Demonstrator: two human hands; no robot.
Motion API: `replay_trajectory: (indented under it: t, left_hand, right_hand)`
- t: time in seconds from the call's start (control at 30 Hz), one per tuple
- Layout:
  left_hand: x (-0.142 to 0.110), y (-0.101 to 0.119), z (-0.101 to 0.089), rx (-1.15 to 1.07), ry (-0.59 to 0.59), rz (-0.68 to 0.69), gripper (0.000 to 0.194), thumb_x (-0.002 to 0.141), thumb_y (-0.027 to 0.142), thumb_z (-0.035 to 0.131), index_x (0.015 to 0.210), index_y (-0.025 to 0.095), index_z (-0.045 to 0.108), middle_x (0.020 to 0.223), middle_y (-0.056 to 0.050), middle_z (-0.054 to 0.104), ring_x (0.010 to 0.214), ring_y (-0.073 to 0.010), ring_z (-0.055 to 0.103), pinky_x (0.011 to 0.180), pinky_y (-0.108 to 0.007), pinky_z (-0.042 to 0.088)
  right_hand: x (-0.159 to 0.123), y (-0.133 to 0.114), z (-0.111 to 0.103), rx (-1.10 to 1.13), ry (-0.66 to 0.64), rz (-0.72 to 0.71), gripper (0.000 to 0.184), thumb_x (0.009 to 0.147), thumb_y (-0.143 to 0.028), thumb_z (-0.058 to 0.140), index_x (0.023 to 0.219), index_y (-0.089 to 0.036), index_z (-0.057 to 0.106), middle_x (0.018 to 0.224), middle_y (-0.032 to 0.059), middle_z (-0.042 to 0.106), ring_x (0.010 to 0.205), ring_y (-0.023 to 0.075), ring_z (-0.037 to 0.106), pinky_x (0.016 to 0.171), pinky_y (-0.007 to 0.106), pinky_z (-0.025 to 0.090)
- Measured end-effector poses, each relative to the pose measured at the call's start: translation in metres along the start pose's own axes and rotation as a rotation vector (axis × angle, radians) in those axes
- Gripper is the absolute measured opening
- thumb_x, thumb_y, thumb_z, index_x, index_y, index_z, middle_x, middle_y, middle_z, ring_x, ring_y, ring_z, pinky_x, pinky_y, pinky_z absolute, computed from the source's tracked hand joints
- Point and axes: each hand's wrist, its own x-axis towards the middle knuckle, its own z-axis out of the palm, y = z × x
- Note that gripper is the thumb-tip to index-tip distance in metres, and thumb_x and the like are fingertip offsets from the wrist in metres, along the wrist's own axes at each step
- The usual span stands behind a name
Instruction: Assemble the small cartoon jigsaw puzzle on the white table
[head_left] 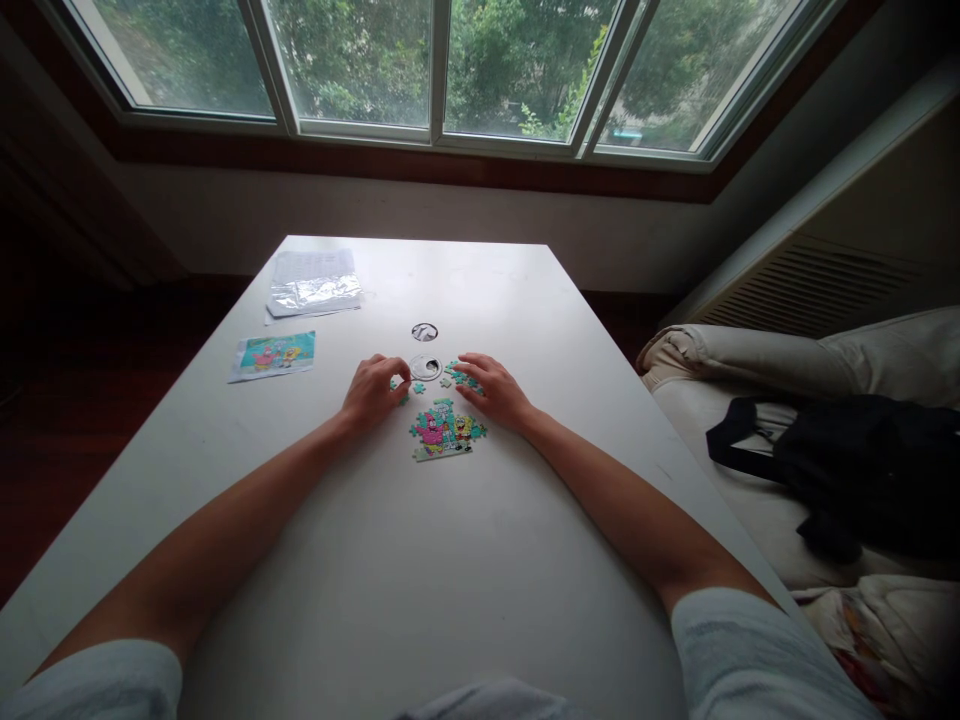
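Observation:
A partly joined jigsaw puzzle [444, 432] with pink and yellow cartoon figures lies flat on the white table, below and between my hands. Just up and left of it is my left hand [377, 388], thumb and forefinger curled toward each other in a pinch. Teal bits show at those fingertips; whether one is held I cannot tell. My right hand [493, 390] rests with fingers apart over a cluster of loose puzzle pieces [454, 374], partly covering them. Single pieces, including a small teal piece [419, 388], lie between the two hands.
A round, pale lid-like object [426, 368] and a dark-patterned disc [424, 332] lie beyond the puzzle. At left are a picture sheet [274, 355] and papers with a clear plastic sleeve [315, 285]. A sofa [735, 350] with a black bag [862, 460] flanks the table [420, 560].

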Motion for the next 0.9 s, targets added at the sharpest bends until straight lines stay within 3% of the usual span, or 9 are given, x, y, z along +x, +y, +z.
replay_trajectory:
  t: [0.17,0.3,0.47,0.7,0.8,0.9]
  left_hand:
    - [-0.004,0.025,-0.003,-0.157,-0.013,-0.051,0.006,0.087,0.027,0.063,0.090,0.023,0.067,0.091,-0.002,0.071,0.090,-0.0209,0.065,0.082,-0.036,0.050]
    - [-0.009,0.043,-0.002,-0.202,-0.005,-0.022,0.008,0.088,0.031,0.065,0.088,0.024,0.069,0.088,-0.001,0.071,0.091,-0.0214,0.065,0.087,-0.038,0.050]
    - [-0.015,0.053,0.001,-0.276,-0.007,-0.036,0.011,0.090,0.033,0.065,0.088,0.023,0.069,0.088,-0.002,0.072,0.090,-0.0209,0.065,0.084,-0.037,0.050]
    - [-0.018,0.052,0.005,-0.250,-0.071,-0.028,0.012,0.090,0.034,0.062,0.090,0.023,0.067,0.089,-0.002,0.071,0.085,-0.0200,0.065,0.080,-0.035,0.050]
    - [-0.019,0.053,0.003,-0.103,-0.159,0.087,0.012,0.093,0.033,0.059,0.093,0.024,0.067,0.094,-0.003,0.071,0.089,-0.0219,0.064,0.084,-0.039,0.049]
    - [-0.022,0.058,0.000,0.000,-0.279,0.309,0.015,0.096,0.034,0.058,0.102,0.025,0.069,0.108,-0.006,0.071,0.100,-0.0246,0.063,0.091,-0.042,0.047]
  right_hand:
    - [0.002,-0.017,-0.008,0.124,0.090,-0.024,0.026,0.098,-0.039,0.059,0.115,-0.025,0.072,0.124,0.0091,0.070,0.118,0.0261,0.061,0.104,0.045,0.047]
    - [0.002,-0.034,-0.016,0.319,0.059,0.024,0.024,0.096,-0.044,0.062,0.104,-0.024,0.073,0.101,0.0066,0.075,0.095,0.0223,0.068,0.091,0.039,0.052]
    - [0.003,-0.048,-0.020,0.593,-0.032,0.025,0.026,0.092,-0.046,0.067,0.095,-0.021,0.072,0.086,0.0029,0.072,0.079,0.0168,0.065,0.075,0.031,0.052]
    - [0.001,-0.043,-0.016,0.622,-0.040,0.097,0.024,0.090,-0.043,0.068,0.092,-0.020,0.071,0.081,0.0013,0.070,0.071,0.0136,0.059,0.068,0.028,0.049]
    - [0.001,-0.031,-0.017,0.636,0.000,0.169,0.025,0.089,-0.043,0.068,0.094,-0.019,0.071,0.083,0.0020,0.071,0.072,0.0138,0.060,0.070,0.028,0.050]
    - [0.002,-0.020,-0.021,0.691,0.002,0.250,0.029,0.085,-0.045,0.070,0.096,-0.018,0.071,0.083,0.0025,0.071,0.073,0.0142,0.061,0.069,0.028,0.050]
